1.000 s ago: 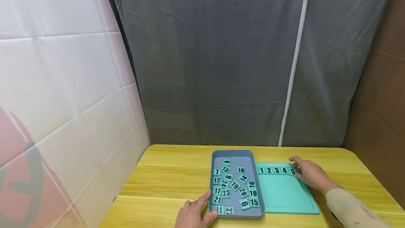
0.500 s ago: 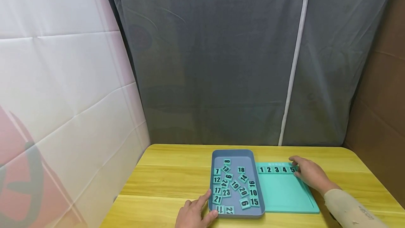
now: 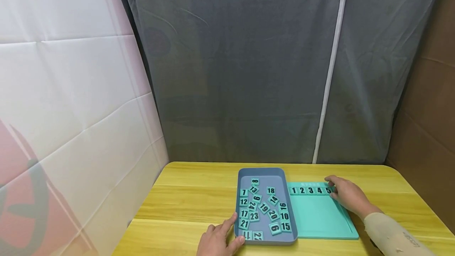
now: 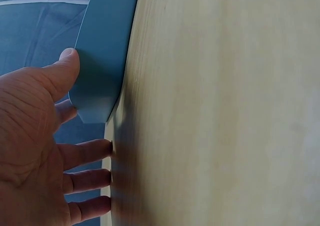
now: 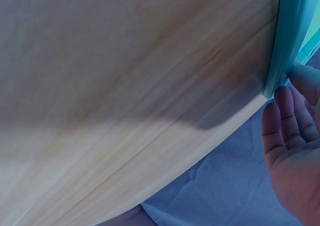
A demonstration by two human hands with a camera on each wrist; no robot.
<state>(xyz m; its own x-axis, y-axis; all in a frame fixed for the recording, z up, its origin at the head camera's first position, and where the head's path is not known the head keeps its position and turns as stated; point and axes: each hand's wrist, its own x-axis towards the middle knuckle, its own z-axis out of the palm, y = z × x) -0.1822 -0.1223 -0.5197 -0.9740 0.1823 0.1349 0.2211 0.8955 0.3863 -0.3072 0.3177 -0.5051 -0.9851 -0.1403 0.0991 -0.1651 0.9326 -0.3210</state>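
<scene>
On the table, a turquoise board [image 3: 321, 216] bears a top row of number tiles, 1 to 5 from left to right. My right hand [image 3: 350, 197] is at its far right corner, thumb and fingertips around the 5 tile [image 3: 328, 190]. In the right wrist view the fingers bend in at the board's corner, and the tile is hidden. To the left lies a blue-grey tray [image 3: 263, 173] with many loose number tiles [image 3: 264, 208]. My left hand [image 3: 218, 240] touches its near left corner with thumb and index finger, the other fingertips resting on the wooden tabletop.
The tray's right side lies against the board's left edge on the yellow wooden table [image 3: 192, 196]. A grey curtain [image 3: 231, 70] hangs behind the table, a white cloth [image 3: 78, 70] at the left and a brown panel [image 3: 423, 129] at the right.
The 5 tile has shifted slightly and sits straighter in line with the row, my right fingers still at it. My left hand and the tray have stayed in place.
</scene>
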